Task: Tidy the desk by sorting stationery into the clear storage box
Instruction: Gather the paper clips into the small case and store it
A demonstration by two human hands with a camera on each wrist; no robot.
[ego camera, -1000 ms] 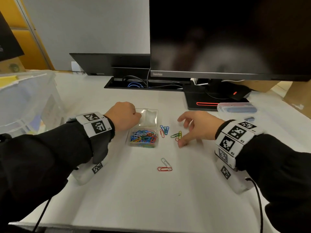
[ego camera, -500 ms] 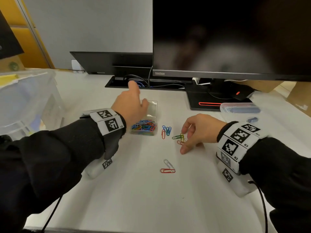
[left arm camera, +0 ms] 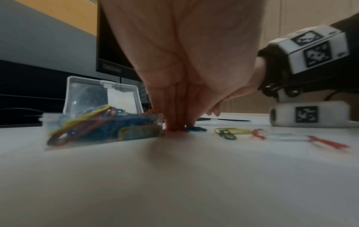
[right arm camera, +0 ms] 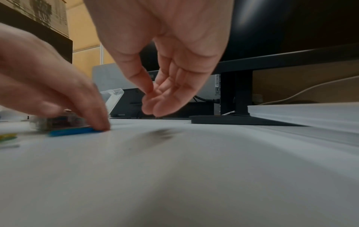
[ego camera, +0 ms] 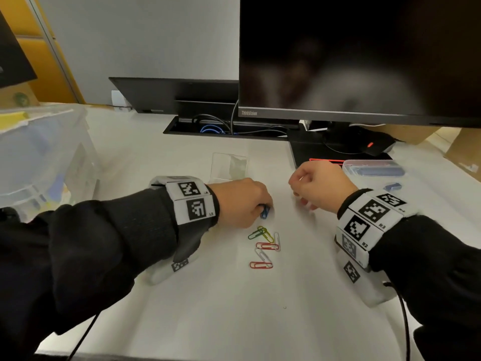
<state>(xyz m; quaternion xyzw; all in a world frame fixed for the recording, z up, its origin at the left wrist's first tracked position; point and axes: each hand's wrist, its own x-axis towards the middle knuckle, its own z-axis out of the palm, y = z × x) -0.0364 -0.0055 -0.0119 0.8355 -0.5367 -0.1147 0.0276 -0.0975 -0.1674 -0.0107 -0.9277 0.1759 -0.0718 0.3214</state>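
Head view: your left hand (ego camera: 240, 201) is knuckles up on the white desk (ego camera: 208, 308), its fingertips down on a blue paper clip (ego camera: 264, 212); the small clear plastic box of coloured paper clips is hidden under that hand, with only its raised clear lid (ego camera: 229, 166) showing beyond the knuckles. Just nearer you than those fingertips lies a loose cluster of green, yellow, red and white paper clips (ego camera: 264, 246). Your right hand (ego camera: 316, 185) is off the desk, fingers curled in; what they hold cannot be told here. The large clear storage box (ego camera: 39, 157) stands well away to the left.

Left wrist view: your fingers (left arm camera: 175, 107) are pressed together, tips on the desk touching red and blue clips, directly beside the small clear box of paper clips (left arm camera: 103, 127). The loose clips lie to their right.

Right wrist view: your right thumb and fingers (right arm camera: 165, 98) hang loosely curled, tips near one another, holding nothing visible. Your left fingertip (right arm camera: 101, 121) presses the blue clip's end.
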